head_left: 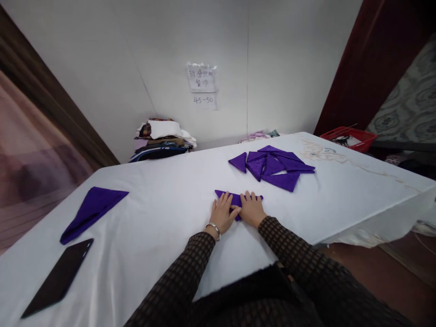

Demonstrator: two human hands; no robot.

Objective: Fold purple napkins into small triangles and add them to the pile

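Both my hands lie flat on a folded purple napkin [235, 197] in the middle of the white-covered table [163, 218]. My left hand [223, 212] has its fingers stretched out over the napkin's left part; a bracelet is on that wrist. My right hand [251, 210] presses flat on its right part, thumb touching the left hand. Beyond them lies a cluster of several purple napkins folded into triangles [272, 165].
A long folded purple cloth [91, 211] lies at the left, with a dark phone or tablet [59, 277] near the front left edge. A pile of mixed fabrics [163, 138] sits by the wall. A red basket [349, 137] stands at the right. A paper note [201, 79] hangs on the wall.
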